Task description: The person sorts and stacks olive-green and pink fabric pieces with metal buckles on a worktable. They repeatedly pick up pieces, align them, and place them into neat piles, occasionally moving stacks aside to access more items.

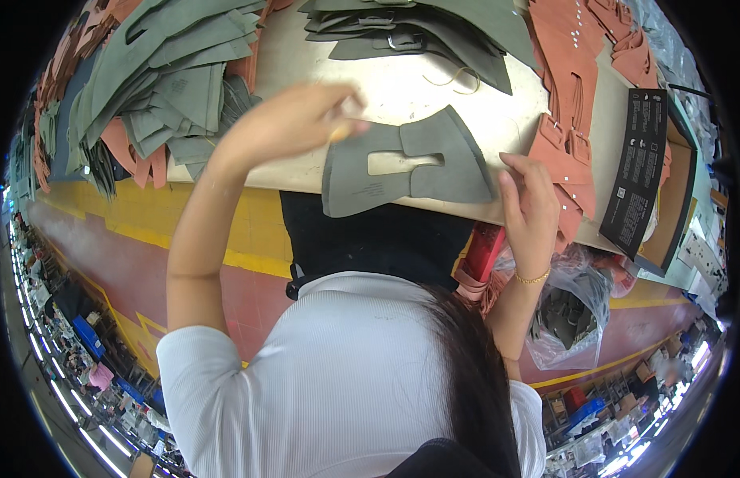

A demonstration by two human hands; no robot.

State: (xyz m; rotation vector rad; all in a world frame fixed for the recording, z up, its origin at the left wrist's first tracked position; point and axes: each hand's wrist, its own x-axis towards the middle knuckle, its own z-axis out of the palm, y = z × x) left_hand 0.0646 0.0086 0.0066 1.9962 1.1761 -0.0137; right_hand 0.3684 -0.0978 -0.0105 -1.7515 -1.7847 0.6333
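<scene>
A grey-green cut piece of leather-like material (454, 179), shaped like a bow tie with a slot in its middle, lies flat at the table's near edge, its lower edge reaching slightly over. Over its left upper side my left hand (294, 119) is raised and smeared by motion; whether its fingers hold anything does not show. Just off the piece's right end is my right hand (533, 203), its thumb and forefinger apart and nothing visible between them. Farther back lies a stack of dark grey-green pieces (434, 24) with metal buckles, and a thin loop of cord (458, 80) rests near it.
Overlapping grey-green pieces (175, 103) are heaped at the left. Orange-brown strapped pieces with buckles (565, 143) lie at the right, beside a black printed card (637, 167) and an open box (677, 207). Below the table hangs a clear plastic bag (577, 319) with dark scraps.
</scene>
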